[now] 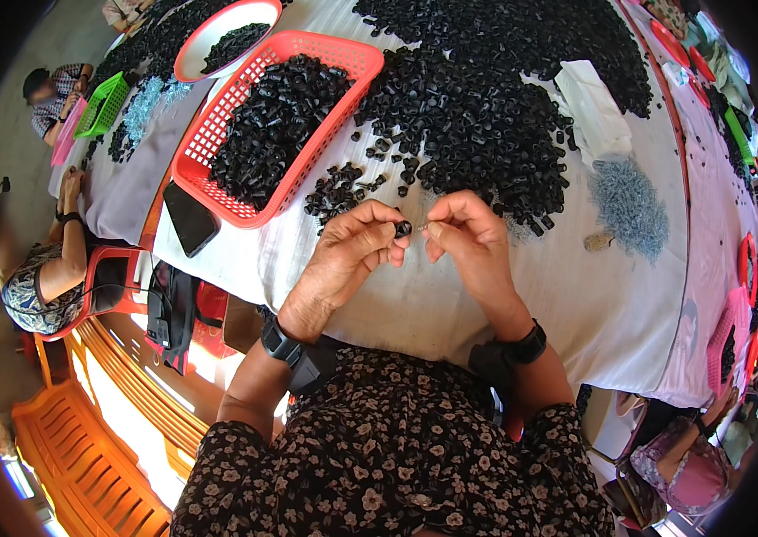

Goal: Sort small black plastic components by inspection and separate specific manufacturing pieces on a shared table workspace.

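Between the thumb and fingers of my left hand (pixel 347 251) is a small black plastic cap (pixel 403 229), its round end turned toward my right hand. My right hand (pixel 468 237) pinches a tiny pale piece (pixel 424 227), too small to name, a short gap away from the cap. Both hands are above the near part of the white-covered table. Just beyond them spreads a large heap of similar black plastic parts (pixel 486 134). A smaller cluster of these parts (pixel 340 191) lies beside my left hand.
A red plastic basket (pixel 363 61) full of black parts stands at the left, with a dark phone (pixel 189 219) by its near corner. To the right are a pile of small clear pieces (pixel 631 208) and a white bag (pixel 592 112). Other people sit at both sides.
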The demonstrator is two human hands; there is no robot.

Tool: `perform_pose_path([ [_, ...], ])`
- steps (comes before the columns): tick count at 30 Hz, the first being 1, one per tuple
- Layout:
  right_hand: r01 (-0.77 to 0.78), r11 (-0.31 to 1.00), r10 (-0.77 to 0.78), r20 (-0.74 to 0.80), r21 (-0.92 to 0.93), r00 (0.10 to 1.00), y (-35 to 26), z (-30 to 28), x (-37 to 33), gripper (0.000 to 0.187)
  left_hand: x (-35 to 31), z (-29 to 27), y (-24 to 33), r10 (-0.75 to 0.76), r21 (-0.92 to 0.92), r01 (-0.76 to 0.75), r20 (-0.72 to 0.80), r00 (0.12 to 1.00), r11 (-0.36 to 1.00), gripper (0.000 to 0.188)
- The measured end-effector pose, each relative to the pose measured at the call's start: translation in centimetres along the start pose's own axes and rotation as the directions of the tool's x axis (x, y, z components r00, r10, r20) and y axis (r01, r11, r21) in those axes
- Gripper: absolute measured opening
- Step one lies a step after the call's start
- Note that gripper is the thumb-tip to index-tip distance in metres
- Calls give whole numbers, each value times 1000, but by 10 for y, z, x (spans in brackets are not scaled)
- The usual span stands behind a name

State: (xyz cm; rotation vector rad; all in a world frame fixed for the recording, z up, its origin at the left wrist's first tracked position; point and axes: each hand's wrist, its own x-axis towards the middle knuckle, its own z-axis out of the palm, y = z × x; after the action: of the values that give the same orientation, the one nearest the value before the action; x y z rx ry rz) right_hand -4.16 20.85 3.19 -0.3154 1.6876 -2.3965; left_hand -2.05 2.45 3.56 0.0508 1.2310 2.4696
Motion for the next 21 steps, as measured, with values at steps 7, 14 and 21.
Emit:
perform_pose_path([
  [7,12,999,-11,37,-30,999,1,-1,-2,9,-2,5,-9,21,54,-20,-21,1000,998,13],
  [14,222,901,-211,71,-373,975,1,2,-5,9,-4,6,-15,111,266,-80,-102,989,961,11],
  [21,236,880,-201,127,-412,971,-1,7,-7,10,-8,7,-16,183,396,-125,-112,977,910,9],
])
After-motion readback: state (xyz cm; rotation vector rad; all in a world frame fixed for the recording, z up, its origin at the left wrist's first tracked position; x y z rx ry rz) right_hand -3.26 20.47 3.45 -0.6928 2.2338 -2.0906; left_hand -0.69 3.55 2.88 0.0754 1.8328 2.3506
